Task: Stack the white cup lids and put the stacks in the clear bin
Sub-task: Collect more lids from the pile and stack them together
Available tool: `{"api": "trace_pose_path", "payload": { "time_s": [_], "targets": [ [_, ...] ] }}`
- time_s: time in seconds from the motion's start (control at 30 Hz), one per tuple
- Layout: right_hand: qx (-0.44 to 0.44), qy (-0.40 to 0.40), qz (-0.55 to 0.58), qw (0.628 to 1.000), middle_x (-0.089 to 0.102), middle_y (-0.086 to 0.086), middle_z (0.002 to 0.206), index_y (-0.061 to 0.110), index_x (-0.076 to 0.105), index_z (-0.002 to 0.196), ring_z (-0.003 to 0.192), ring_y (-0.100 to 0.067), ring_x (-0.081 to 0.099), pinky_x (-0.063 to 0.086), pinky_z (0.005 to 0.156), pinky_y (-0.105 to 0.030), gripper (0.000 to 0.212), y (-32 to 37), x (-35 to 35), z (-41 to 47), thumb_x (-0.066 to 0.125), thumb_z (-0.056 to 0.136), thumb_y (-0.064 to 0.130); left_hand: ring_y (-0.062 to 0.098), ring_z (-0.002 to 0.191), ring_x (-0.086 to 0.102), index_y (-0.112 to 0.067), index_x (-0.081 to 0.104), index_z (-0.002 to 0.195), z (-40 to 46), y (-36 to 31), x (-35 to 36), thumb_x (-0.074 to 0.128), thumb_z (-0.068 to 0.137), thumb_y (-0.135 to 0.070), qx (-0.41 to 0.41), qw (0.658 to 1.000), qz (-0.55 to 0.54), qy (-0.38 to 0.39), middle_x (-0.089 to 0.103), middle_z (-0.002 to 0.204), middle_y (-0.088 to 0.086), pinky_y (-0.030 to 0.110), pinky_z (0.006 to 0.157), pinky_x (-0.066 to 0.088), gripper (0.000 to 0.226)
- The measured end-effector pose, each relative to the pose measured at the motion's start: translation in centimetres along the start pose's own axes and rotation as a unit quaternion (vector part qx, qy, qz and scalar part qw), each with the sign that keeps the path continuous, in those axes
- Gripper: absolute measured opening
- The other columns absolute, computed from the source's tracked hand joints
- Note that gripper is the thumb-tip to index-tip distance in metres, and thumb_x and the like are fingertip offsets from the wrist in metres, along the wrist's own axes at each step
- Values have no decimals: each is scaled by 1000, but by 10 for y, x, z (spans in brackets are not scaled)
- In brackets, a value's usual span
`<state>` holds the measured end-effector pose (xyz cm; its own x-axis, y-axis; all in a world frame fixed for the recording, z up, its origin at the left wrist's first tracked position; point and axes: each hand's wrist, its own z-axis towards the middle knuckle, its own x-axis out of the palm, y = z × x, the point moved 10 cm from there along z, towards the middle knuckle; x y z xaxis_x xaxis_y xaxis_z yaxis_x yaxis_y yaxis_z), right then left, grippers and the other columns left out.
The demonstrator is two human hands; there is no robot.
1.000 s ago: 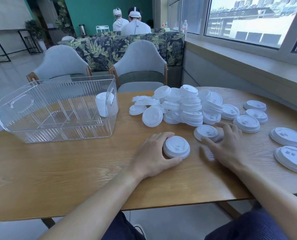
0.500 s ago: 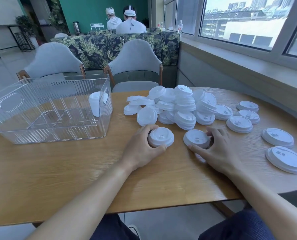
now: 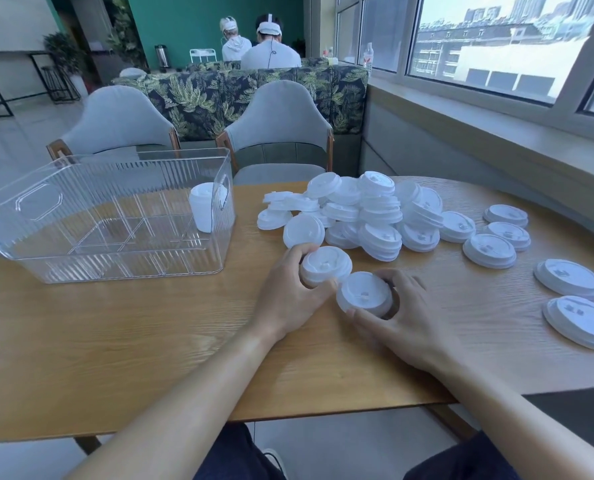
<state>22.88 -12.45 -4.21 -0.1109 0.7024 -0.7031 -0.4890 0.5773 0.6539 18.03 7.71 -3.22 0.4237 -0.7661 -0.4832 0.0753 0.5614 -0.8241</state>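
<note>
My left hand [image 3: 288, 299] grips a short stack of white lids [image 3: 326, 265] on the wooden table, fingers curled round its rim. Just right of it, my right hand [image 3: 403, 320] holds a single white lid [image 3: 364, 294], tilted and close beside the left stack. Behind them lies a big loose pile of white lids [image 3: 368, 213]. The clear ribbed bin [image 3: 115, 251] stands at the left of the table with one white stack of lids [image 3: 202, 211] upright in its near-right corner.
More lids [image 3: 489, 250] lie scattered to the right, two larger ones [image 3: 581, 322] near the table's right edge. Two grey chairs [image 3: 278, 133] stand behind the table. A window sill runs along the right. Two people sit far behind a leaf-patterned sofa.
My right hand has picked up the single lid and carried it left toward the stack in my left hand. The left hand with its stack has shifted slightly away from me.
</note>
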Motion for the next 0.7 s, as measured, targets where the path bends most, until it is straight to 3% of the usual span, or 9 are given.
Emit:
{"api": "trace_pose_path", "payload": {
  "time_s": [0.17, 0.37, 0.47, 0.7],
  "targets": [
    [-33, 35, -47, 998, 53, 25, 127, 36, 49, 133, 130, -3, 35, 35, 110, -36, 75, 19, 13, 11, 59, 73, 82, 4, 112, 61, -29, 57, 130, 2, 1, -3, 73, 74, -42, 1, 1000, -16, -16, 62, 126, -16, 22, 93, 49, 60],
    [-48, 53, -92, 993, 49, 24, 139, 39, 41, 142, 139, 0, 27, 23, 108, -24, 72, 23, 17, 9, 55, 82, 77, 1, 114, 59, -26, 57, 134, 3, 1, -1, 72, 74, -44, 4, 1000, -14, -11, 62, 128, -16, 19, 96, 48, 65],
    [-50, 52, -101, 992, 48, 23, 142, 39, 39, 144, 139, -1, 27, 22, 109, -24, 74, 24, 18, 9, 52, 82, 78, 0, 120, 59, -26, 59, 136, 3, 2, 4, 72, 74, -48, 3, 1000, -9, 7, 64, 130, -18, 24, 101, 49, 68],
    [-37, 55, -59, 996, 48, 24, 141, 39, 40, 144, 137, 0, 32, 33, 114, -32, 80, 19, 14, 4, 62, 76, 74, -3, 121, 56, -27, 60, 133, -1, -4, 2, 74, 75, -46, 17, 1000, 14, 10, 62, 131, -20, 19, 102, 46, 63]
  ]
}}
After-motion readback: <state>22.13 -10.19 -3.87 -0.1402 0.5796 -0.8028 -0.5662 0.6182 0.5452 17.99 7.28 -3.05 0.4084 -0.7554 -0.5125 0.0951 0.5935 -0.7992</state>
